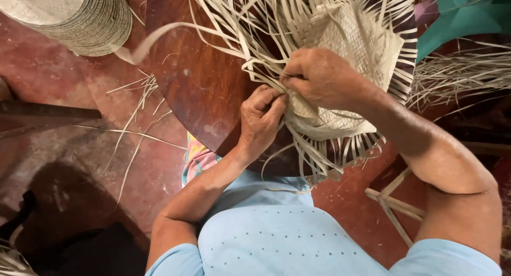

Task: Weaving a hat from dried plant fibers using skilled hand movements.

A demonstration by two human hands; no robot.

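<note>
A half-woven straw hat (348, 39) of pale palm strips lies on a round dark wooden table (186, 74), with loose strips fanning out all around its edge. My right hand (319, 76) rests on the hat's near rim and pinches strips between thumb and fingers. Just left of it, my left hand (261, 119) is curled tight around strips at the same spot on the rim. The two hands touch at the fingertips. The ends of the held strips are hidden under the fingers.
A stack of finished woven straw pieces (80, 18) sits on the red floor at the top left. A bundle of loose straw (463, 74) lies at the right beside teal cloth (458, 18). Stray strips (141, 92) litter the floor.
</note>
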